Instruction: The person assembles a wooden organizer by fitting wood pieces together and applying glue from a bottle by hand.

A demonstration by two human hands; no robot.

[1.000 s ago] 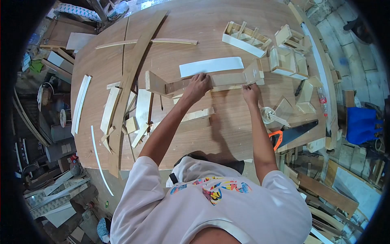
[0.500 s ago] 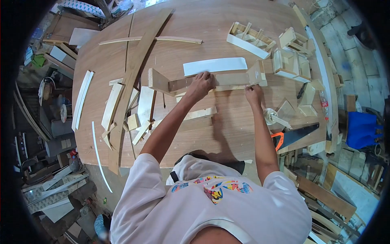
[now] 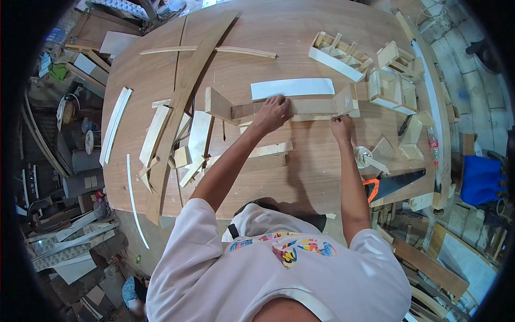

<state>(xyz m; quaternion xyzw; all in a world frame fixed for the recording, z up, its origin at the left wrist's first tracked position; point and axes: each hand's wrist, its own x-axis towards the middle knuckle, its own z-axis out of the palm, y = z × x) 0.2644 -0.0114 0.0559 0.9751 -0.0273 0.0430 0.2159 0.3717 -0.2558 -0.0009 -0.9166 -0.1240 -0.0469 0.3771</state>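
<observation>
A U-shaped wooden frame (image 3: 314, 106), one long board with an upright piece at either end, lies across the middle of the table. My left hand (image 3: 273, 114) is over the long board near its middle, fingers curled over it and closed. At the frame's right end, my right hand (image 3: 342, 129) is closed with its fingertips against the front lower corner; anything small pinched there is hidden. Just behind the frame lies a white-faced strip (image 3: 292, 88). Nearer my body, a narrow wooden strip (image 3: 268, 149) rests between my forearms.
At the back right stand small divided wooden boxes (image 3: 338, 56). A handsaw (image 3: 397, 185) with an orange handle lies at right, near a round container (image 3: 363, 156). Left of the frame are a long plank (image 3: 188, 88) and several offcuts (image 3: 200, 131). A plastic bottle (image 3: 433, 138) lies by the right edge.
The whole view has shifted slightly, so the table appears farther right. Both hands keep about the same places on the frame.
</observation>
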